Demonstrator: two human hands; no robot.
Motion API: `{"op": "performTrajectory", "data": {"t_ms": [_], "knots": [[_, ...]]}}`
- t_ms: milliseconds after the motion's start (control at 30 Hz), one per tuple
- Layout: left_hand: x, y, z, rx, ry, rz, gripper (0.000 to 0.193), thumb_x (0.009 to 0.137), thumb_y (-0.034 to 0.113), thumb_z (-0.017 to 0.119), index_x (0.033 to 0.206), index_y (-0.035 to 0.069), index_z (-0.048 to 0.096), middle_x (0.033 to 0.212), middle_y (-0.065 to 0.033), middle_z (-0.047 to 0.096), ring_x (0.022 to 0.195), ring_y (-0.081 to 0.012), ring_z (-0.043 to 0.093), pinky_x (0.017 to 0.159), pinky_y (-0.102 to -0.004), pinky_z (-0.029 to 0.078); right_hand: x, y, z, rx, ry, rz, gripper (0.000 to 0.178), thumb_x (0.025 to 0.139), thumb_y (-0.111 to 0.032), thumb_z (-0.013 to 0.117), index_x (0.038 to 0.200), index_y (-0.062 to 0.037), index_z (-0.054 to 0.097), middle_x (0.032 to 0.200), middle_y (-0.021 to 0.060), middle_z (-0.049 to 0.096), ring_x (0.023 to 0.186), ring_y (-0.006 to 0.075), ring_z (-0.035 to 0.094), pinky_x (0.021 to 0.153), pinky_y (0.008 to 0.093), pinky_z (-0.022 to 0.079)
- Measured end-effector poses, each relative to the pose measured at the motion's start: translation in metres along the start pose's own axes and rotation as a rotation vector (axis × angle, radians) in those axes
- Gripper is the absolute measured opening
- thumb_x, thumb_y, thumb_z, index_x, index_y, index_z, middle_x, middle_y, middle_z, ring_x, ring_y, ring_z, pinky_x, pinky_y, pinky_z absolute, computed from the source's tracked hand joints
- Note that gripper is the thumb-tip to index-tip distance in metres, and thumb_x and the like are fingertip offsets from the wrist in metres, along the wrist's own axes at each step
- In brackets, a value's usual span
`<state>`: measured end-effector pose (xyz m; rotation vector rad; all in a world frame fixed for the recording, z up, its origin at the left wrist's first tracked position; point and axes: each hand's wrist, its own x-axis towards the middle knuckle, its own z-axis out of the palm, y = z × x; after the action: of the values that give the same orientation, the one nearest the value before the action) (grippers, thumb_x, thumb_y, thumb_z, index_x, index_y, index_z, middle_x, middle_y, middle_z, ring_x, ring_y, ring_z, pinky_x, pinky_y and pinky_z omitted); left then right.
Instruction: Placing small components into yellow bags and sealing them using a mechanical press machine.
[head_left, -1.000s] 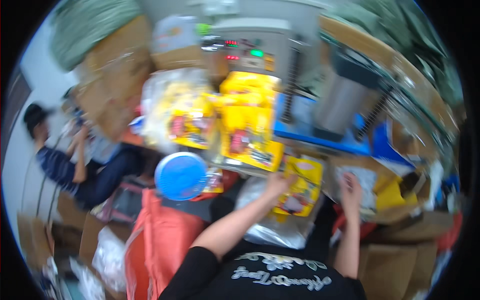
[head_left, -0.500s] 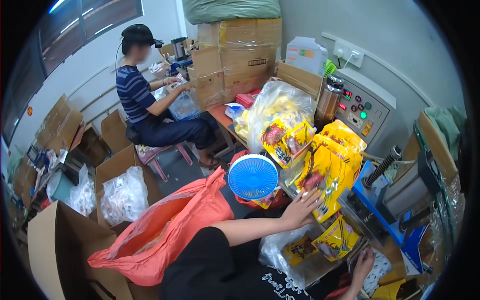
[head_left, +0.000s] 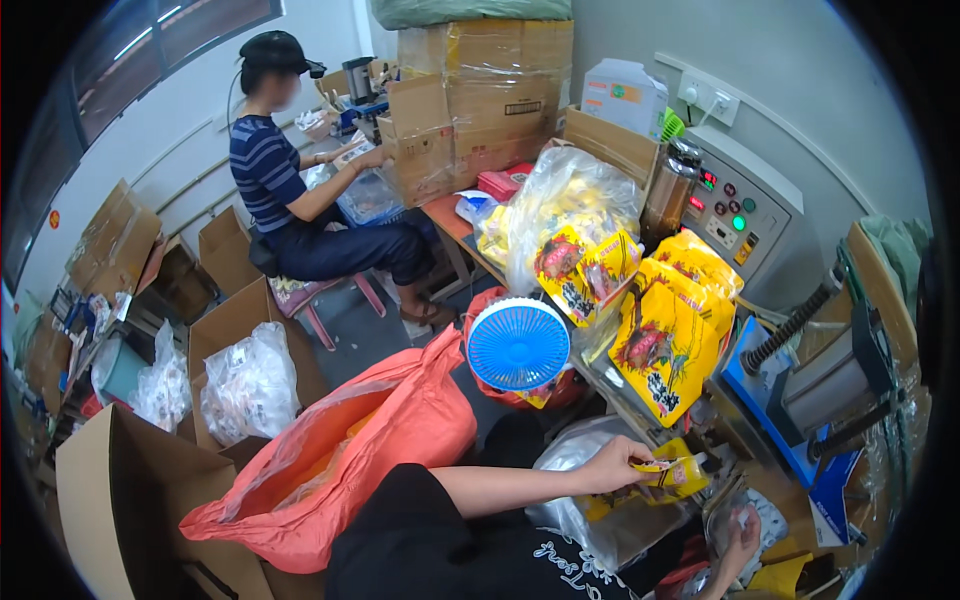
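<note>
My left hand (head_left: 612,466) pinches the edge of a yellow printed pouch (head_left: 680,478), which is tilted and bent over the lap. Beneath it, a clear plastic bag (head_left: 575,510) holds more yellow packaging. At the lower right, my right hand (head_left: 742,536) has its fingers curled beside a clear, shiny piece of plastic; what they grip cannot be made out. A stack of yellow pouches (head_left: 660,345) lies on the table just beyond my left hand. The blue-framed press (head_left: 760,400), with a spring and a metal cylinder, stands to the right of the pouches.
A round blue fan (head_left: 517,345) stands left of the pouches. An open red sack (head_left: 350,450) and cardboard boxes (head_left: 110,500) fill the left. A control box (head_left: 745,195) sits against the wall. Beyond, a seated person (head_left: 275,185) handles small packets beside stacked cartons (head_left: 510,100).
My left hand has left the yellow stack, come nearer and taken hold of the pouch over the clear bag. My right hand has shifted slightly to the right and nearer.
</note>
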<state>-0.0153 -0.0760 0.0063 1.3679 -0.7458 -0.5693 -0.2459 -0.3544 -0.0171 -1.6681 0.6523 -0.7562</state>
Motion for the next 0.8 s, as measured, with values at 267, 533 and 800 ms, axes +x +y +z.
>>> {"op": "performTrajectory", "data": {"t_ms": [267,533,800], "knots": [[-0.008,-0.045,0.013,0.333,-0.079,-0.025,0.018,0.077,0.018,0.070,0.091,0.007,0.072,0.085,-0.0130,0.067,0.081,-0.0305,0.064,0.073,-0.0365,0.049,-0.021,-0.098,0.101,-0.036,-0.433,0.027,0.023,0.086,-0.001,0.061,0.107,-0.0015,0.051,0.110,0.0109,0.065,0.107,0.0181,0.060,0.091,0.0283,0.045],[0.008,-0.035,0.023,0.023,-0.258,-0.375,0.026,0.089,0.023,0.068,0.088,-0.003,0.070,0.078,-0.0037,0.069,0.068,-0.0048,0.059,0.061,-0.0224,0.048,-0.012,-0.067,0.104,0.269,-0.424,0.269,0.039,0.087,-0.009,0.065,0.121,-0.0023,0.048,0.112,0.0101,0.065,0.107,0.0185,0.061,0.092,0.0298,0.046],[0.066,-0.001,0.059,-0.389,-0.034,-0.632,0.022,0.087,0.013,0.068,0.095,-0.007,0.065,0.088,-0.0122,0.070,0.070,-0.0163,0.067,0.062,-0.0279,0.052,-0.022,-0.082,0.034,-0.541,0.206,-0.029,0.026,0.089,-0.011,0.064,0.113,-0.0006,0.062,0.103,0.0109,0.069,0.093,0.0215,0.066,0.080,0.0319,0.050]]}}
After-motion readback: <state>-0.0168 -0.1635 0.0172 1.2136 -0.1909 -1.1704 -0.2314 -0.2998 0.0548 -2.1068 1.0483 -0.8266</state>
